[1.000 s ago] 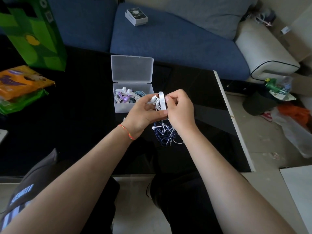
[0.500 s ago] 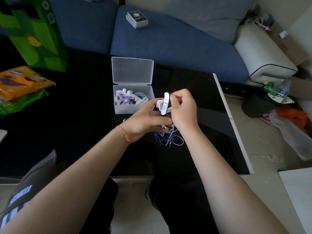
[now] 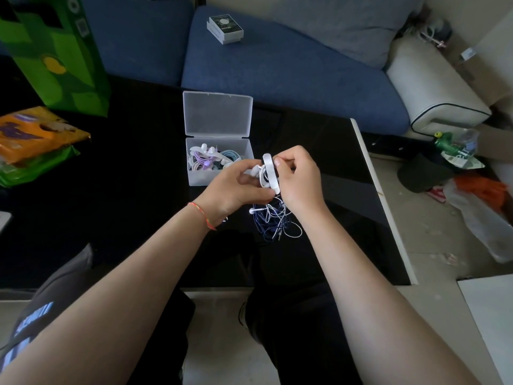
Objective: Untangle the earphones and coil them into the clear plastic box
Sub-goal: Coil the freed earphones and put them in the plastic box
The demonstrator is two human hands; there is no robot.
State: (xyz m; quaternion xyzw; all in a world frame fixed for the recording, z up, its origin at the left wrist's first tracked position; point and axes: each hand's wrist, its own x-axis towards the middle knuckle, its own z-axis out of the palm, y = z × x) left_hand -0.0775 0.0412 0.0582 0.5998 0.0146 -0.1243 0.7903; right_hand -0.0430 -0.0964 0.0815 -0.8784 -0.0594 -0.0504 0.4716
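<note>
Presently both hands are working just in front of the clear plastic box (image 3: pixel 219 177), probably so the finished coil can drop straight in: the left hand (image 3: pixel 236 188) is cradling a coiled white earphone bundle (image 3: pixel 262 173), while the right hand (image 3: pixel 298 179) is pinching the flat white strap (image 3: pixel 270 173) across it. Forearms are converging from the lap, wrists slightly raised, fingers curled. Beneath them, the tangled white and dark-blue earphones (image 3: pixel 277 222) are lying on the black table (image 3: pixel 125 204); the box, lid open, is holding coiled sets already.

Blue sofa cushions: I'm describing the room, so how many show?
2: the left cushion behind the green bag, and the right cushion holding a small box.
</note>
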